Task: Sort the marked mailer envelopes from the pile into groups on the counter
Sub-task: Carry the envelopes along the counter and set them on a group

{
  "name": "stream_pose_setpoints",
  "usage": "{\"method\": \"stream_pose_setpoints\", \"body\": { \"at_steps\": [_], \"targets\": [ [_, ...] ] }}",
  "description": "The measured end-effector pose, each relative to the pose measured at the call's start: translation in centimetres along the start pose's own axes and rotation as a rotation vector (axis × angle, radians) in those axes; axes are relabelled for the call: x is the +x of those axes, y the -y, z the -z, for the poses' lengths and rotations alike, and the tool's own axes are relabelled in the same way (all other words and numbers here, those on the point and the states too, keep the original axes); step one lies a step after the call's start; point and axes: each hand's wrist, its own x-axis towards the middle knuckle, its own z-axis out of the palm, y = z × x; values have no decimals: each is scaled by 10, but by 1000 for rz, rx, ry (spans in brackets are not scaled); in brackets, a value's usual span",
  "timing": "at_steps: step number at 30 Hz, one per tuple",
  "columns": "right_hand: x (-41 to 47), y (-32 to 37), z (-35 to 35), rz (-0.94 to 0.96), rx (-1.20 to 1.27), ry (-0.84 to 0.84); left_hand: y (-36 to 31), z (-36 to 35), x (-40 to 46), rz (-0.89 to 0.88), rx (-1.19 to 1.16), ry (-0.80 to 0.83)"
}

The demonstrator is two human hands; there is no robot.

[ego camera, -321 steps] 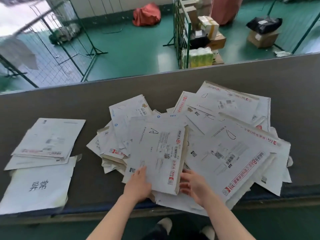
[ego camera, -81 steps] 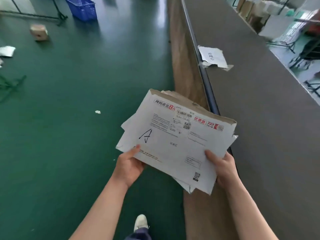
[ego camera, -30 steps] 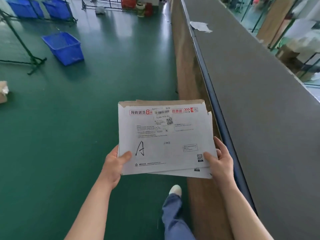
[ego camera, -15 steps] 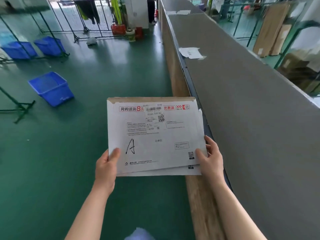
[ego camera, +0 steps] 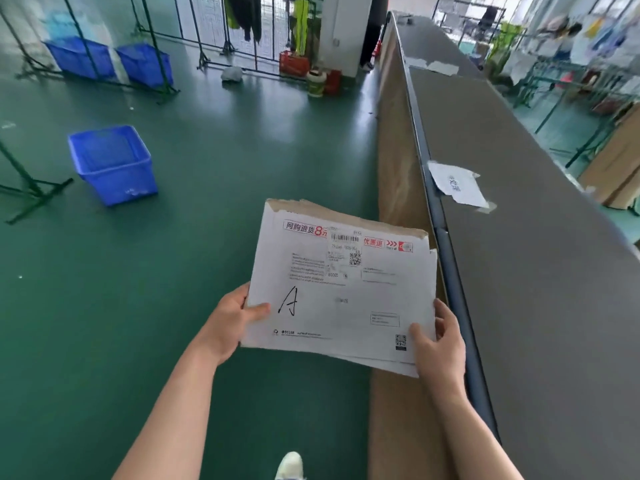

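Observation:
I hold a small stack of white mailer envelopes (ego camera: 343, 289) in front of me, over the green floor just left of the long grey counter (ego camera: 540, 271). The top envelope carries a handwritten black "A", red print and a barcode label. My left hand (ego camera: 230, 322) grips the stack's lower left edge, thumb on top. My right hand (ego camera: 438, 344) grips the lower right corner. A white paper label with writing (ego camera: 455, 183) is taped on the counter's near edge ahead. More white papers (ego camera: 433, 65) lie farther along the counter.
A blue plastic crate (ego camera: 112, 162) stands on the floor to the left, two more blue crates (ego camera: 110, 60) behind green metal racks. Red and yellow containers (ego camera: 317, 76) sit by a pillar ahead. Racks and cardboard stand beyond the counter on the right. My shoe (ego camera: 289, 465) shows below.
I have walked along the counter with the stack since taking it from the pile. Over the last second the taped paper label has come closer and the stack has tilted slightly.

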Motion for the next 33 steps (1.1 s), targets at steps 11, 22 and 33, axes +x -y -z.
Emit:
{"method": "stream_pose_setpoints", "body": {
  "at_steps": [11, 22, 33],
  "targets": [
    [251, 31, -105, -108, 58, 7, -48, -2, 276, 147, 59, 87],
    [564, 138, -224, -229, 287, 100, -188, 2, 583, 34, 175, -76],
    [880, 251, -396, -45, 106, 167, -258, 54, 928, -77, 14, -361]
  ]
}}
